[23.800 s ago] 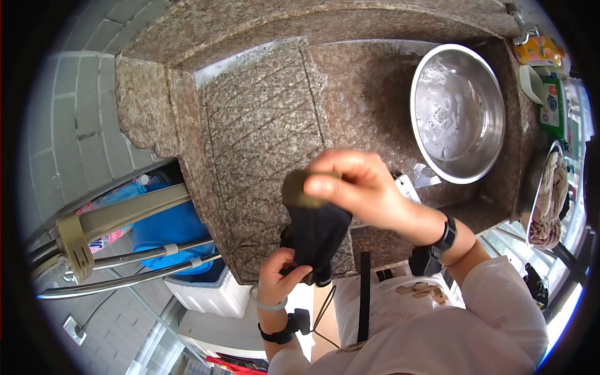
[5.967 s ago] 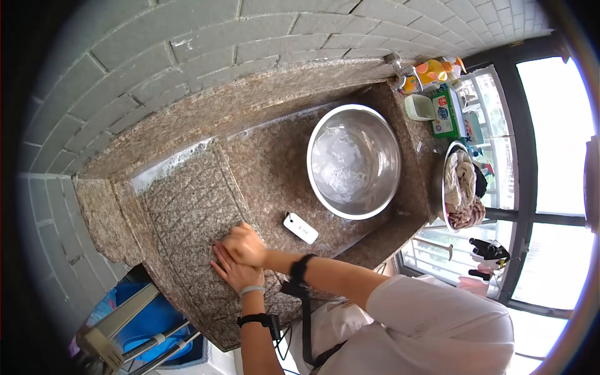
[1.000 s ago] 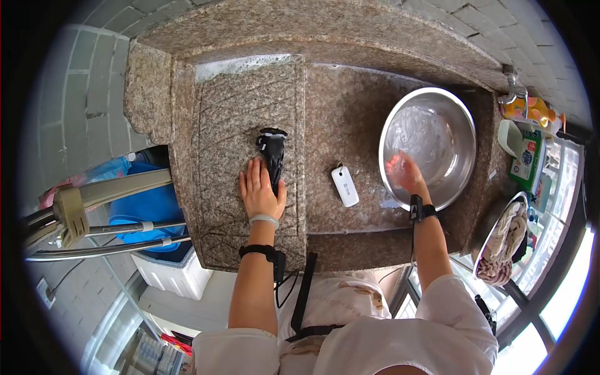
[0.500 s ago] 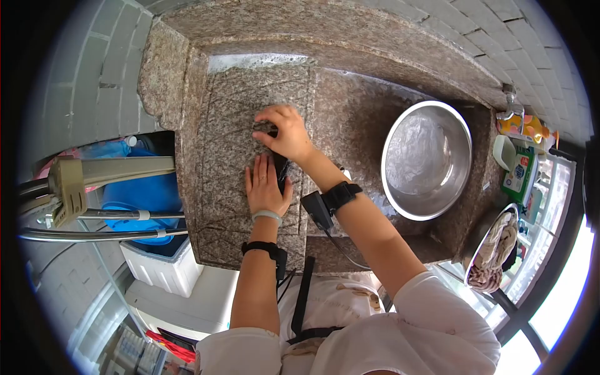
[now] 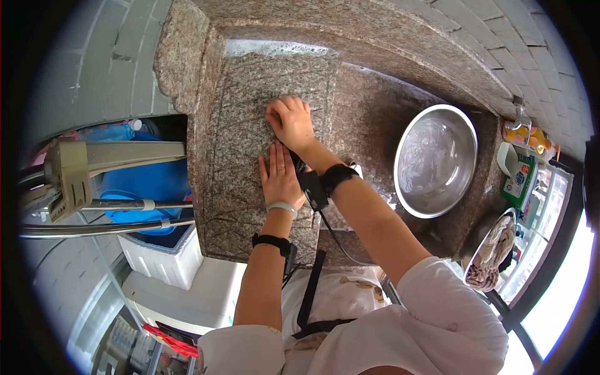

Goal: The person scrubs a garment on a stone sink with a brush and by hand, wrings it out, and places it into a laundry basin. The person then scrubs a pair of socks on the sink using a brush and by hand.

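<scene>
My left hand (image 5: 281, 182) lies flat on a ridged stone washboard slab (image 5: 244, 156), its fingers stretched out and pointing away from me. Just beyond it, my right hand (image 5: 295, 126) is closed, with the fingers curled down against the slab. A dark, wet-looking black cloth (image 5: 297, 165) shows between the two hands and runs partly beneath them. Most of it is hidden, so its exact kind cannot be made out.
A steel basin (image 5: 435, 161) with water stands in the stone sink to the right. Suds (image 5: 275, 47) lie along the slab's far edge. A tap (image 5: 520, 114), a green packet (image 5: 519, 178) and a bowl of cloths (image 5: 494, 253) are farther right. Metal tubes (image 5: 125, 205) and a blue bucket (image 5: 144, 181) are left.
My right hand's fingers and thumb have gone from spread to curled together, covering the black cloth there. The view has shifted slightly, and my left hand stays flat.
</scene>
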Motion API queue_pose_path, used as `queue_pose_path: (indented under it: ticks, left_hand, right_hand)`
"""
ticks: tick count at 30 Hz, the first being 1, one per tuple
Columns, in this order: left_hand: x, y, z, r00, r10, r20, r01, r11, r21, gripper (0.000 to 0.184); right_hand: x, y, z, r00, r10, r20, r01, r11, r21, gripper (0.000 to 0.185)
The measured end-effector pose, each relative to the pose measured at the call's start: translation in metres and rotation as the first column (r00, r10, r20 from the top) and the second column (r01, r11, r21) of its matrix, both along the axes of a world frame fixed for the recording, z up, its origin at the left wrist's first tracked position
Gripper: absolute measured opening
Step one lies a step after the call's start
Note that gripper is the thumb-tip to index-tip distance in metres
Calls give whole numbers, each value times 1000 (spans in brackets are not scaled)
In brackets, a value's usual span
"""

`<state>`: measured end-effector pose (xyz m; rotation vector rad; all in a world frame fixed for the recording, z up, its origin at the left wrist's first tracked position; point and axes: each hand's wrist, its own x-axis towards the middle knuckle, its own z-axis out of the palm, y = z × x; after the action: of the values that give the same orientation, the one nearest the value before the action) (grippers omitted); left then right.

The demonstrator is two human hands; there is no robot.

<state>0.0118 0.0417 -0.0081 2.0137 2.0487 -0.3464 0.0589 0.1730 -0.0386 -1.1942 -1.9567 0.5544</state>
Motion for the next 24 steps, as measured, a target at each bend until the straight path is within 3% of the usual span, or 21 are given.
queue_pose_path:
  ticks: [2, 3, 4, 6, 7, 9, 10, 12, 14, 15, 16, 19, 21, 22, 24]
  left_hand:
    - [2, 0, 3, 972, 87, 219, -86, 996, -16, 80]
    - [1, 4, 10, 978, 85, 192, -60, 990, -131, 82]
    - [1, 6, 9, 976, 92, 196, -66, 988, -139, 82]
    - [2, 2, 3, 1000, -21, -15, 19, 993, -117, 83]
    - [3, -2, 3, 1000, -15, -16, 13, 992, -125, 83]
    - [1, -2, 8, 981, 61, 182, -49, 996, -69, 81]
    - [0, 2, 9, 956, 90, 278, -83, 996, -37, 80]
    - [3, 3, 6, 969, 103, 227, -101, 995, -20, 80]
    - [2, 7, 16, 999, 19, 40, -12, 988, -153, 82]
    - [2, 4, 6, 974, 105, 199, -96, 994, -54, 83]
    - [1, 2, 6, 963, 98, 253, -94, 995, -26, 84]
    - [1, 7, 15, 984, 78, 158, -57, 989, -134, 85]
    - [-1, 6, 15, 997, -5, 82, 16, 991, -130, 83]
    - [0, 4, 13, 996, -12, 84, 23, 992, -127, 83]
    - [1, 1, 2, 976, 64, 209, -57, 998, -39, 81]
  right_hand:
    - [23, -31, 15, 998, -49, 46, 53, 995, -84, 17]
    - [39, -57, 17, 999, -33, -6, 32, 986, -162, 19]
    - [52, -86, 17, 998, -21, -59, 6, 970, -243, 20]
    - [62, -125, 27, 997, 50, -55, -62, 966, -252, 20]
    - [63, -134, 28, 992, 107, -59, -119, 963, -243, 20]
    - [44, -81, 0, 999, 30, -43, -34, 993, -111, 19]
    - [33, -45, -8, 995, 18, 94, -3, 988, -154, 13]
    - [10, 10, -8, 992, -49, 117, 54, 998, -44, 5]
    - [9, 10, 3, 998, 17, 58, -15, 999, -34, 11]
    - [17, -4, 6, 998, 63, 24, -61, 994, -86, 15]
    - [30, -32, 8, 994, 110, -9, -111, 984, -139, 20]
    - [63, -103, 26, 996, 80, -38, -87, 967, -241, 29]
    - [63, -114, 29, 981, 105, 165, -81, 986, -146, 35]
    - [53, -94, 9, 991, 10, 137, 7, 993, -120, 29]
    - [30, -26, 5, 983, -16, 181, 35, 994, -101, 18]
